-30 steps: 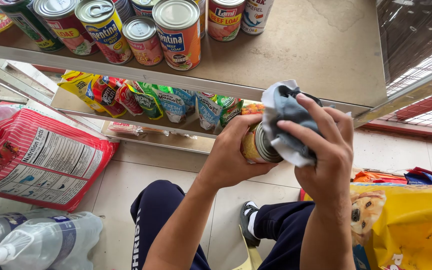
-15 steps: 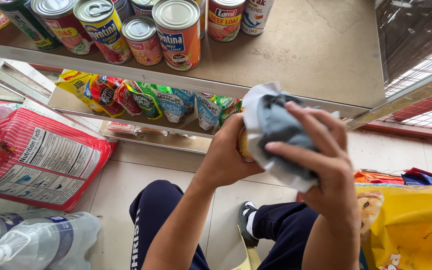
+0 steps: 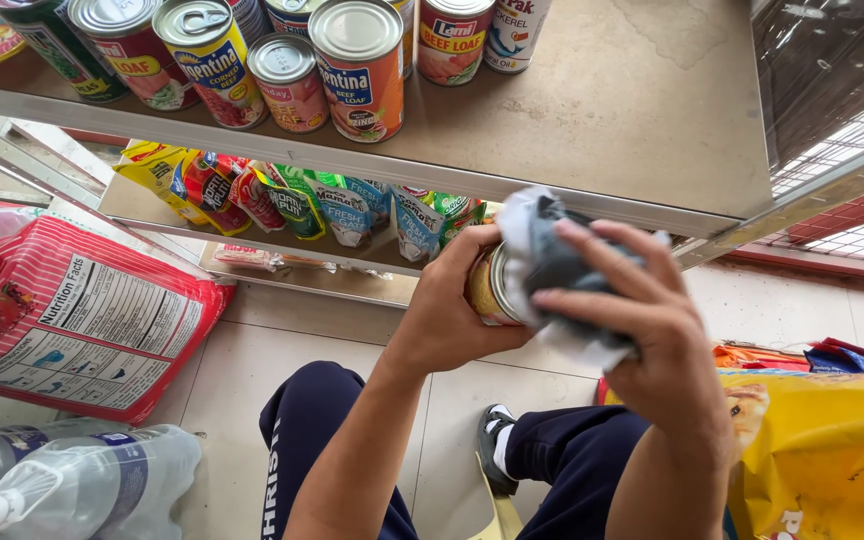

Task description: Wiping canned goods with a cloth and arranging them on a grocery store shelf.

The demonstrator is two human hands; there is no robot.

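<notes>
My left hand [image 3: 449, 318] grips a small tin can [image 3: 492, 287] with a yellow label, held on its side in front of the shelf edge. My right hand [image 3: 642, 335] presses a crumpled grey and white cloth [image 3: 552, 265] against the can's metal end. The cloth covers most of the can's top. Both hands are held above my knees, just below the metal shelf [image 3: 602, 120].
Several upright tin cans [image 3: 357, 65] stand on the shelf's left part. Colourful sachets [image 3: 297, 200] line a lower shelf. A red and white sack [image 3: 72, 310] lies at left, plastic bottles [image 3: 72, 480] at lower left, a yellow bag [image 3: 822, 450] at right.
My right hand with the cloth has shifted over the can's end, moving a little down and to the right. The left hand keeps the can in nearly the same place.
</notes>
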